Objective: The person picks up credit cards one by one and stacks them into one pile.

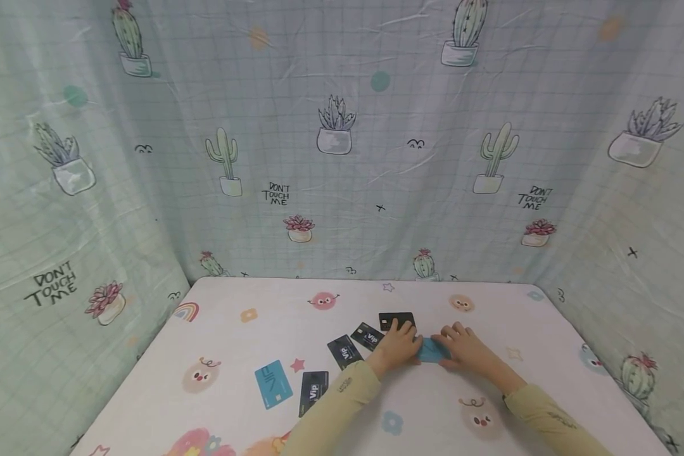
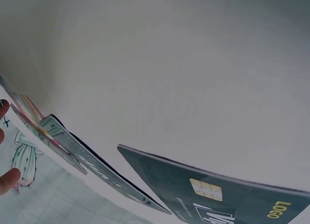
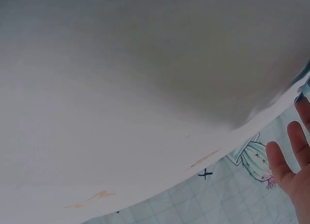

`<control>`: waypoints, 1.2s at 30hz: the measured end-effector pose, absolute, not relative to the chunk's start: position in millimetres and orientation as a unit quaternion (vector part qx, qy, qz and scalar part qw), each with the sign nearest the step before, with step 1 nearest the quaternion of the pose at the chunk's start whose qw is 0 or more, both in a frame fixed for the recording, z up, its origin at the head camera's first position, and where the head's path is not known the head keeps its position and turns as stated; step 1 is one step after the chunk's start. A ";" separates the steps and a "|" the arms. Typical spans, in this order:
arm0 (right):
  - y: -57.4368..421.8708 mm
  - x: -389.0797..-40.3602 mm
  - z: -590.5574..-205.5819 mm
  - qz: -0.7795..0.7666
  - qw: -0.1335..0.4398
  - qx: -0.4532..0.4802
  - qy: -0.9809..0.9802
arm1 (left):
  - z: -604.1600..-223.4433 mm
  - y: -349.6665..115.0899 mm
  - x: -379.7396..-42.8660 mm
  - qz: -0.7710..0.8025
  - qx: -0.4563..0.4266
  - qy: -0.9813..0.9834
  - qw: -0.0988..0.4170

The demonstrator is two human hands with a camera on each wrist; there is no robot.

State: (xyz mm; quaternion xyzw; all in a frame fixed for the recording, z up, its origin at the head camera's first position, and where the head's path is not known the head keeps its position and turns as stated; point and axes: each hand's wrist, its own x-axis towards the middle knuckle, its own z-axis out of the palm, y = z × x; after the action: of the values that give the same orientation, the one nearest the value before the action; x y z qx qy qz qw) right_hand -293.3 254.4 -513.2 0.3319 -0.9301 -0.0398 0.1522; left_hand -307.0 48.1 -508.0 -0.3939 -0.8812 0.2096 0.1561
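Observation:
On the table between the two hands lies a blue card [image 1: 431, 350], perhaps a small stack; the head view does not show how many. My left hand [image 1: 398, 345] pinches its left edge, thumb on the near side. My right hand [image 1: 466, 349] holds its right edge between thumb and index finger, the other fingers raised. Just beyond the left hand's fingers is a black card [image 1: 386, 318], partly covered by them. In the right wrist view the right hand [image 3: 298, 170] shows at the edge, a bit of blue at its fingertip.
Left of the hands lie several dark Vip cards, one [image 1: 367, 336] close by, another [image 1: 344, 351] beside it and one [image 1: 313, 389] partly behind the left sleeve. A separate blue card [image 1: 273, 384] is farther left. A patterned curtain [image 1: 342, 190] surrounds the white table [image 1: 234, 342].

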 end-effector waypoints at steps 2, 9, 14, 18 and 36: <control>254.2 -293.1 -513.1 -0.041 0.157 0.333 -0.929 | -508.2 48.2 -307.2 0.208 -0.397 -0.879 0.161; 254.0 -292.7 -513.8 -0.020 0.172 0.336 -0.926 | -505.3 47.9 -305.2 0.207 -0.393 -0.879 0.173; 253.3 -292.1 -513.1 -0.011 0.177 0.334 -0.926 | -503.6 46.4 -304.2 0.203 -0.390 -0.881 0.173; 251.7 -292.0 -510.9 -0.001 0.164 0.323 -0.932 | -502.6 44.7 -304.3 0.204 -0.391 -0.879 0.179; 251.0 -292.7 -509.4 0.002 0.176 0.313 -0.933 | -504.9 40.4 -306.3 0.214 -0.401 -0.862 0.225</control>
State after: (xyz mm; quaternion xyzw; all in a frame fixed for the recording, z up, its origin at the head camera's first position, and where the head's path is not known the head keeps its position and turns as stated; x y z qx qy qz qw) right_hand -292.7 251.0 -509.4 0.3127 -0.9333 0.0019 0.1763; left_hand -306.3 40.4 -504.9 -0.4006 -0.8621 0.2137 0.2251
